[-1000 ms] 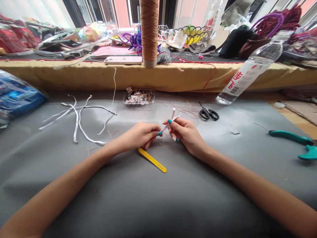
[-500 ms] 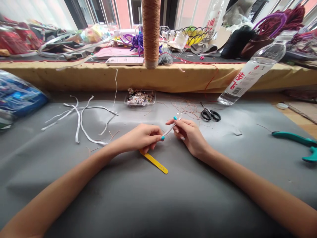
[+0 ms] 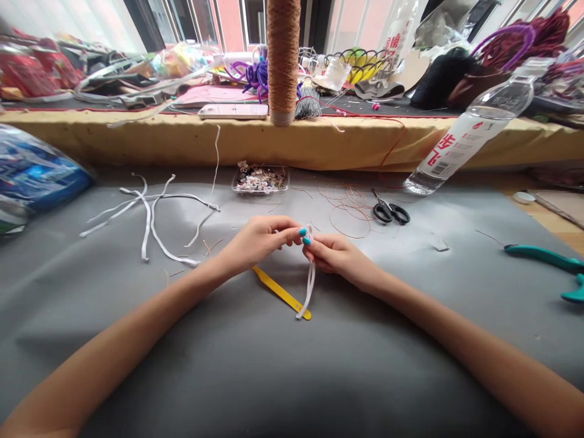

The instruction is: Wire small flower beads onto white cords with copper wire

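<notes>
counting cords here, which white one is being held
The white cord in the right hand, its two strands hanging down; the other white cords lie off to the left.

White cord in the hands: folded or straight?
Folded, it appears: two strands of the white cord hang together below the right hand; the cord's upper part is partly hidden.

Can make out red characters (image 3: pixel 442 147) and barcode (image 3: pixel 438 168) on clear bottle (image 3: pixel 474 131); more red characters on rear bottle (image 3: pixel 396 36), behind and left of it. Can't read exact wording on either.
</notes>
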